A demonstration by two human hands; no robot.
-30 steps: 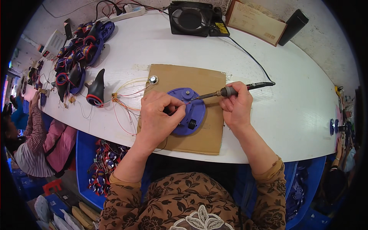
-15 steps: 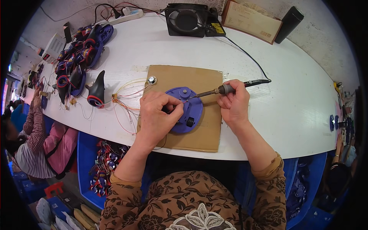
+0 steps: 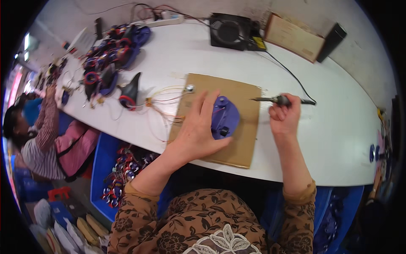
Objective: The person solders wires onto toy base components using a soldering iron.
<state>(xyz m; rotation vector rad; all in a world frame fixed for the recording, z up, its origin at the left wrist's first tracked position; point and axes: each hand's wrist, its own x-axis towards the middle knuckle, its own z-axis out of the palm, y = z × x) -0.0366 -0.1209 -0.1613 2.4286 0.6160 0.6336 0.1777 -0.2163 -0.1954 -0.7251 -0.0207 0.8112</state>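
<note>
My left hand (image 3: 192, 133) spans a purple-blue plastic base (image 3: 228, 116), fingers along its far left edge and thumb at its near edge. The base looks slightly tilted over a sheet of brown cardboard (image 3: 245, 148); a small black part and a thin red wire show on it. In my right hand (image 3: 285, 116) is a soldering iron (image 3: 281, 100), gripped by its handle. Its tip points left, apart from the base. Left of the base, thin coloured wires (image 3: 163, 99) run to a small round silver part (image 3: 190, 88) at the cardboard's edge.
A black fin-shaped shell (image 3: 130, 91) stands left of the wires, near a pile of similar assemblies (image 3: 112, 55). At the back are a black fan (image 3: 229, 31), a cardboard box (image 3: 294, 37) and a black cylinder (image 3: 332, 42). Another person (image 3: 46, 139) sits far left. Blue bins (image 3: 99, 178) stand below the table edge.
My left hand has gone from a pinch over the base to spread fingers round its edges. The soldering iron has drawn back right, off the base. The whole view has shifted.
</note>
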